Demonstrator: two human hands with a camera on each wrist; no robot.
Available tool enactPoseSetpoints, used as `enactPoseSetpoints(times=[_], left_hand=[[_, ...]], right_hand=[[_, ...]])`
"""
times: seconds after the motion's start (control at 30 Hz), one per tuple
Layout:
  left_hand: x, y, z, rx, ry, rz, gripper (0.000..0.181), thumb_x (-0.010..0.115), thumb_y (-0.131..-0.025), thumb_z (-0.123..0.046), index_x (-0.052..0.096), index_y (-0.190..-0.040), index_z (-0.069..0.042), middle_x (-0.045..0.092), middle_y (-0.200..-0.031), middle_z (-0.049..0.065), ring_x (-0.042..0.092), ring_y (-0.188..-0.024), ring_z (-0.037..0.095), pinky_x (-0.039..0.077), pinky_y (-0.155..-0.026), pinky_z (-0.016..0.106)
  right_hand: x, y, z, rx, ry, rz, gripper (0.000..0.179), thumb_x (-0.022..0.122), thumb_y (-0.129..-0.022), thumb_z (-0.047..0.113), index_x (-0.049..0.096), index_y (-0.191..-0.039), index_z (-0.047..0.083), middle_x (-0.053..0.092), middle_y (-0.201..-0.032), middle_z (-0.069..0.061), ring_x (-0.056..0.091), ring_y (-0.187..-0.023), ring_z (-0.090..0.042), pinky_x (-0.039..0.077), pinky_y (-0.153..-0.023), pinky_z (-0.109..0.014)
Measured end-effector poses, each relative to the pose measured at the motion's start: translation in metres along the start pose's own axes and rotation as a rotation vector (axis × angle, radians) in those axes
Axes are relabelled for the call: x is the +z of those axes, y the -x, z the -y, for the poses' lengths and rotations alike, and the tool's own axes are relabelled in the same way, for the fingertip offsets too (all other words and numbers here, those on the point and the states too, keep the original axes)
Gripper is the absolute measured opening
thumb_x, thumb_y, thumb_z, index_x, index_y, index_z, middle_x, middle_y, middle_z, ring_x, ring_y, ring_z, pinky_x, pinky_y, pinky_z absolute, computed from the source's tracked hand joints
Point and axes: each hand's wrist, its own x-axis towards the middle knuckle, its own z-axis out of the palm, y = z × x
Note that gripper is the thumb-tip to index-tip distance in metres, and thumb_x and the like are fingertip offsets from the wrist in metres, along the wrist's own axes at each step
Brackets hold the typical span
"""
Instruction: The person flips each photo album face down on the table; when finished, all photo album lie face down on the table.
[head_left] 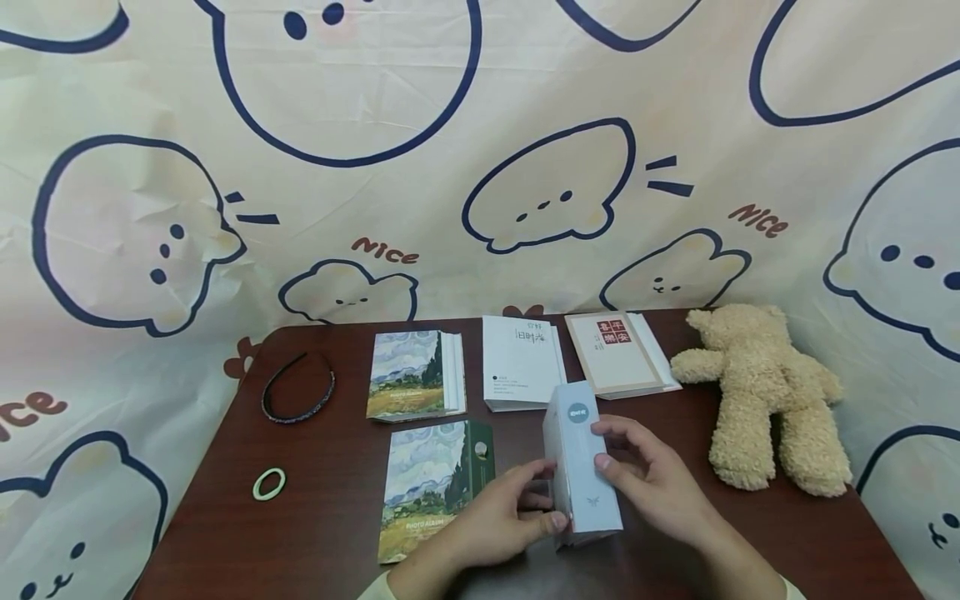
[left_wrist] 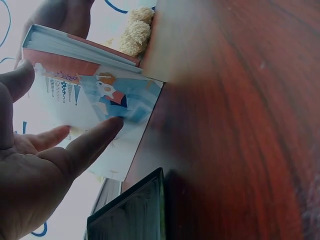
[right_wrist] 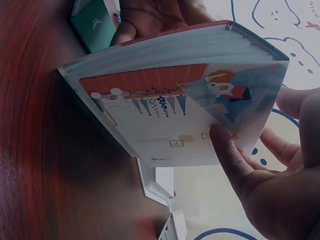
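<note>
A thick photo album (head_left: 587, 467) stands upright, its pale blue spine turned up towards the head camera. My left hand (head_left: 510, 517) grips it from the left, with the thumb near its front lower corner. On the right, my right hand (head_left: 660, 479) holds it, thumb on the spine and fingers round the far side. Both wrist views show covers with a cartoon figure, a red band and small pennants; the right wrist view also shows the page edges of the album (right_wrist: 165, 55). A green-spined photo album (head_left: 431, 483) with a painted landscape lies beside my left hand.
Behind lie another landscape album (head_left: 408, 375), a white album (head_left: 521, 362) and a cream album (head_left: 618, 354) with red characters. A teddy bear (head_left: 765, 392) lies at the right. A dark headband (head_left: 300, 417) and a pale green ring (head_left: 268, 484) are on the left.
</note>
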Motion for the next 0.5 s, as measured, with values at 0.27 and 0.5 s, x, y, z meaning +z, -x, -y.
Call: enactPoseSetpoints(times=[0.27,0.5], left_hand=[[0.0038,0.0017,0.0037,-0.064,-0.046,0.035,0.065,0.076,-0.098,-0.030,0.048,-0.154,-0.013,0.047,-0.149,0.015,0.066,-0.120,0.025,0.055,-0.090,0.022],[0.0052,0.0004,0.0064,-0.073,-0.060,0.061,0.063,0.075,-0.098,-0.030,0.048,-0.154,-0.017,0.050,-0.146,0.012,0.065,-0.122,0.025,0.055,-0.091,0.021]], right_hand=[[-0.0060,0.0040,-0.0027,0.074,-0.003,-0.011,0.039,0.072,-0.100,0.018,0.059,-0.136,0.011,0.060,-0.135,-0.011,0.062,-0.117,-0.021,0.058,-0.091,-0.032],[-0.0102,0.0071,-0.0057,0.120,-0.025,-0.015,0.043,0.074,-0.098,0.018,0.057,-0.137,0.008,0.060,-0.133,-0.016,0.063,-0.117,-0.027,0.060,-0.087,-0.031]])
